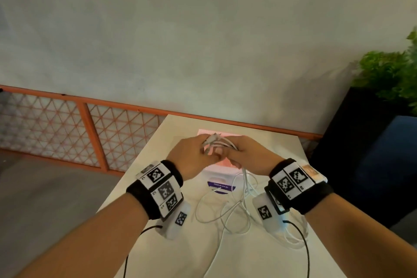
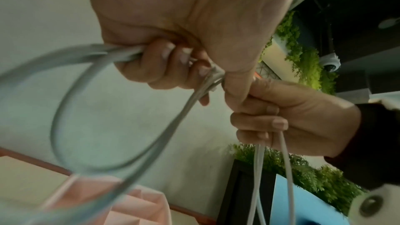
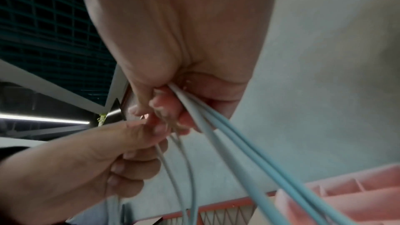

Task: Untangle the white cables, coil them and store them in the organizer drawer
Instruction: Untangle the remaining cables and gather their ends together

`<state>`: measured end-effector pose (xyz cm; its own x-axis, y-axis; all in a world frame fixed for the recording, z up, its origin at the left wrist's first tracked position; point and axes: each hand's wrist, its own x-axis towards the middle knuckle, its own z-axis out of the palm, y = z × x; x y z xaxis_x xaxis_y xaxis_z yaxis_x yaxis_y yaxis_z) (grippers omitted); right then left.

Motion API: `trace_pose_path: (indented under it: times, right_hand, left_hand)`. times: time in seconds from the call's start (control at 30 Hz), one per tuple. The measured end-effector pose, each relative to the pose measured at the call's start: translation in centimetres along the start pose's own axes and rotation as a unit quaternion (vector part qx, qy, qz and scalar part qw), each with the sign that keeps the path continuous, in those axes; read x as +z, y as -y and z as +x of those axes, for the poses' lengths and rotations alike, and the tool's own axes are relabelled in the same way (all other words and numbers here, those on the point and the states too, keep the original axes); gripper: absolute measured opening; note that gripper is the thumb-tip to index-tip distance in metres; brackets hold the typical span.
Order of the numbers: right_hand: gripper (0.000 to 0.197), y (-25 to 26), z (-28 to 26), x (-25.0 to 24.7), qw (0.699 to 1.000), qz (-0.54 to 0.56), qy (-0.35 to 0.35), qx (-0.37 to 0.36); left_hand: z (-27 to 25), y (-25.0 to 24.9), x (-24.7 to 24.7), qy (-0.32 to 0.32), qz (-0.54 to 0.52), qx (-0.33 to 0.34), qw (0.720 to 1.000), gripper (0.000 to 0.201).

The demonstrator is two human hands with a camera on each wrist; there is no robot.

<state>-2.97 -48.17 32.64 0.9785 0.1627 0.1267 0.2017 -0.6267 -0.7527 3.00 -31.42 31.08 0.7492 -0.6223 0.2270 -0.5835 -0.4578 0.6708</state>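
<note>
White cables (image 1: 217, 142) sit bunched between the left hand (image 1: 191, 156) and right hand (image 1: 248, 156), both gripping — a hard pull could tighten the tangle trailing on the table (image 1: 270, 259).

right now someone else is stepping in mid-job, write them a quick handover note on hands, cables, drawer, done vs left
Left hand: fingers curled round a bundle of looped white cables, held up over the pink organizer drawer.
Right hand: grips the same bundle from the other side; two strands run down out of its fist.
Cables: one partial coil is in the hands; the rest lies in loose, overlapping loops on the table, between the wrists and toward the near edge.
Drawer: open on the table beneath the hands; no cable can be seen stored in it, though the hands hide part of it.
Done: coiling has begun.
Left: untangle the slack, finish the coils, store them in the drawer.
</note>
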Motion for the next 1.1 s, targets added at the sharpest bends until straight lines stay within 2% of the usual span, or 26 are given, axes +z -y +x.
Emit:
trace_pose_path:
  times: [0.03,0.07,0.13,0.3,0.4,0.47,0.53,0.63,0.7,0.8,0.9,0.97,1.03,1.1]
  right_hand:
    - [0.014,0.0,-0.2,-0.2,1.000,0.009,-0.012,0.003]
    - [0.018,-0.3,-0.5,-0.3,1.000,0.018,-0.020,0.008]
    - [0.023,-1.2,-1.0,-0.1,0.999,0.038,-0.023,0.011]
    - [0.037,-1.9,-1.9,2.0,0.998,0.053,-0.032,0.015]
    - [0.027,-3.0,-2.3,2.6,0.996,0.056,-0.060,0.042]
    - [0.015,-4.5,-2.7,2.5,0.997,0.031,-0.052,0.056]
    - [0.004,-6.5,-3.3,2.7,0.997,-0.018,-0.007,0.077]
    - [0.021,-10.6,-4.5,3.7,0.981,-0.110,0.058,0.146]
    - [0.031,-13.5,-5.3,4.1,0.968,-0.133,0.057,0.206]
    - [0.031,-15.3,-5.0,3.2,0.966,-0.058,-0.037,0.248]
    - [0.028,-13.5,-3.4,1.1,0.955,0.068,-0.179,0.227]
    - [0.029,-11.8,-2.2,-0.8,0.952,0.047,-0.248,0.175]
    - [0.030,-10.3,-1.7,-2.5,0.952,-0.002,-0.280,0.125]
    - [0.033,-9.1,-1.7,-3.7,0.946,0.013,-0.310,0.097]
  left_hand:
    - [0.2,-0.1,0.1,-0.001,0.012,0.010,1.000,0.014]
    - [0.4,-0.2,0.2,-0.001,0.026,0.021,0.999,0.025]
    - [0.7,-0.3,0.3,-0.001,0.035,0.023,0.999,0.033]
    - [1.2,0.6,0.7,0.000,0.029,-0.008,1.000,0.017]
    - [1.2,1.3,-0.1,-0.011,0.055,-0.030,0.998,0.027]
    - [1.0,1.6,-1.1,-0.032,0.054,-0.042,0.997,0.034]
    - [0.8,1.9,-2.1,-0.061,0.026,-0.048,0.997,0.030]
    - [1.3,2.4,-3.8,-0.143,-0.044,-0.063,0.987,0.028]
    - [1.6,2.9,-4.9,-0.182,-0.074,-0.081,0.977,0.030]
    - [1.9,3.6,-6.0,-0.215,-0.088,-0.082,0.969,0.035]
    - [2.2,4.7,-6.0,-0.217,-0.118,-0.076,0.966,0.042]
    - [2.1,4.8,-5.5,-0.214,-0.134,-0.075,0.965,0.038]
    - [2.0,4.8,-4.9,-0.207,-0.141,-0.084,0.965,0.037]
    - [2.0,4.9,-4.7,-0.186,-0.143,-0.097,0.967,0.038]
